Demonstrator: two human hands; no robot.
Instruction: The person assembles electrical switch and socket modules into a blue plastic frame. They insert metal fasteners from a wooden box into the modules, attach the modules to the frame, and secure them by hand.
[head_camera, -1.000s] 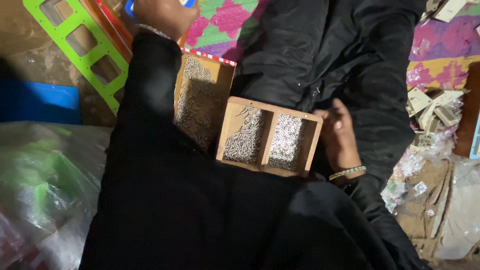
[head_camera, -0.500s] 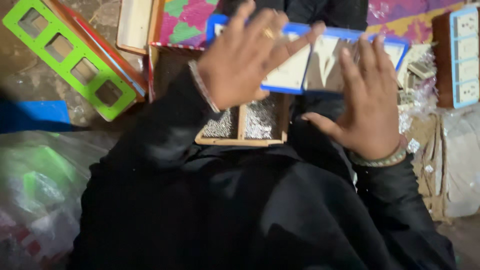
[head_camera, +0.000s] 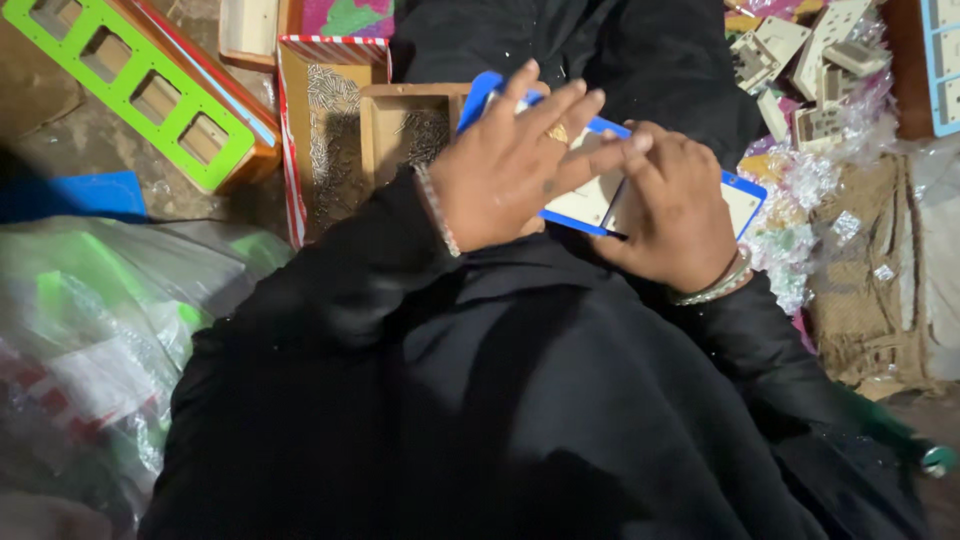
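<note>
Your left hand (head_camera: 510, 165) lies flat on top of a flat blue-rimmed rectangular plastic plate with white inset panels (head_camera: 590, 200), fingers spread and pointing up-right, a gold ring on one finger and a beaded bracelet at the wrist. Your right hand (head_camera: 675, 210) grips the same plate from the right side, fingers curled over it, metal bangles at the wrist. Both hands hold the plate; fingertips of the two hands meet near its middle. The plate sits over your lap, above the black cloth of your garment (head_camera: 520, 400), tilted with its right corner lower.

Just behind your left hand is a small wooden box with compartments of tiny metal screws (head_camera: 405, 125), partly hidden by the hand. Touching its left side stands a taller cardboard box with a red-and-white striped rim (head_camera: 320, 120), with more small metal pieces inside. Further left, a bright green plastic frame with rectangular openings (head_camera: 130, 85) lies diagonally on an orange-red board on the floor. A blue flat piece (head_camera: 70, 195) lies below it. Crumpled clear plastic bags (head_camera: 90, 330) fill the lower left. Upper right: a heap of white plastic switch parts (head_camera: 800, 70), well apart from your hands, with clear wrapping and brown sacking (head_camera: 870, 290) beneath.
</note>
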